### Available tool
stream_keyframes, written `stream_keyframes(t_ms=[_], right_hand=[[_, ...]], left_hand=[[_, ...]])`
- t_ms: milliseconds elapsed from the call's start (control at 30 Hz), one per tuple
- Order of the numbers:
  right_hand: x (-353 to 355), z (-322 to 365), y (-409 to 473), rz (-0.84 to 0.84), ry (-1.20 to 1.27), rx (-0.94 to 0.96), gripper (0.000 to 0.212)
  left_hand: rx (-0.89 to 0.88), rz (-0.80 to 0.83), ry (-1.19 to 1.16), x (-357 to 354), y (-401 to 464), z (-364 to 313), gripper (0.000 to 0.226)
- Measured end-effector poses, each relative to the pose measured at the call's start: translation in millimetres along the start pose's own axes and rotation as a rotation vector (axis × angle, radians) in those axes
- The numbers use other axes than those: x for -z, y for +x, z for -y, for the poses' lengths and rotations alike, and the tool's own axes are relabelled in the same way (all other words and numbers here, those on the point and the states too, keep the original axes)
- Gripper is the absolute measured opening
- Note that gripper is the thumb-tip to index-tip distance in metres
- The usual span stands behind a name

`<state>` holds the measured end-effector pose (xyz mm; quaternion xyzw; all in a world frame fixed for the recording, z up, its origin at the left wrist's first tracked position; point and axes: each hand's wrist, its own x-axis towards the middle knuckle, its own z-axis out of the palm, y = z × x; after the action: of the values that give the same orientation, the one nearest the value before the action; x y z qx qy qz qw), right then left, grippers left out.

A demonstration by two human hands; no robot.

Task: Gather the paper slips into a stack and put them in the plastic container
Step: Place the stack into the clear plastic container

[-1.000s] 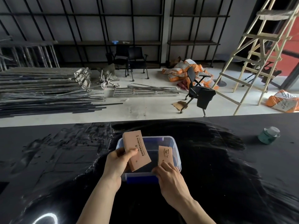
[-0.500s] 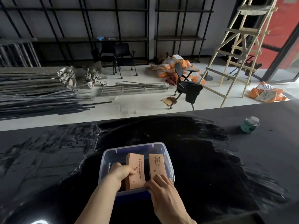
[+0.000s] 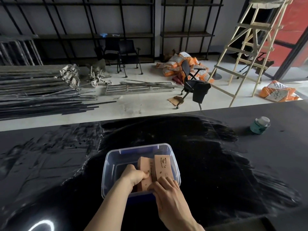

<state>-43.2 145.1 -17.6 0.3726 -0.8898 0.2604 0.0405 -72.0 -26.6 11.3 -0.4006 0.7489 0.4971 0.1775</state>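
Note:
A clear plastic container [image 3: 109, 165] with a blue base sits on the black table in front of me. Two stacks of tan paper slips stand inside it, side by side. My left hand [image 3: 135, 175] reaches into the container and is closed on the left stack [image 3: 144, 165]. My right hand [image 3: 166, 191] grips the near end of the right stack [image 3: 162, 165], which bears a printed logo and leans against the left one. The lower ends of both stacks are hidden by my hands.
A small teal jar [image 3: 260, 125] with a pale lid stands on the table at the far right. The black table [image 3: 216, 164] ends at a far edge, beyond which are floor, metal bars, a chair and a ladder.
Both hands have lowered the two stacks from above the rim down into the container. The left stack has swung from tilted to close beside the right one.

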Motion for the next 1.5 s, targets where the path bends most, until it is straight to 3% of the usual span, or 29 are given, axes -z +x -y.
stream_keyframes(t_ms=[133,267,333,467,600,667,900,1233,1500], right_hand=[[0,1,0,-0.017,-0.005,0.006,0.028],[1,3,0,-0.03,0.011,0.005,0.038],[0,3,0,-0.02,0.015,-0.002,0.038],[6,1,3,0.028,0.033,-0.027,0.017],[21,1,15,-0.002,0.028,-0.102,0.02],[25,-2,26,0.014,-0.031,-0.145,0.021],[31,-5,59,0.274,-0.235,-0.258,0.032],[28,-5,74,0.343,-0.282,-0.349,0.03],[37,3,74,0.327,-0.231,-0.438,0.037]], left_hand=[[-0.023,-0.055,0.254,1,-4,-1,0.059],[-0.097,-0.093,0.407,0,-4,0,0.032],[-0.127,-0.128,0.444,1,-4,1,0.032],[-0.161,-0.159,0.432,4,0,10,0.048],[-0.169,-0.196,0.454,6,4,17,0.05],[-0.174,-0.197,0.471,5,5,17,0.029],[-0.19,-0.235,0.458,-4,7,15,0.017],[-0.258,-0.261,0.397,-6,9,23,0.037],[-0.282,-0.163,0.496,-2,5,22,0.029]])
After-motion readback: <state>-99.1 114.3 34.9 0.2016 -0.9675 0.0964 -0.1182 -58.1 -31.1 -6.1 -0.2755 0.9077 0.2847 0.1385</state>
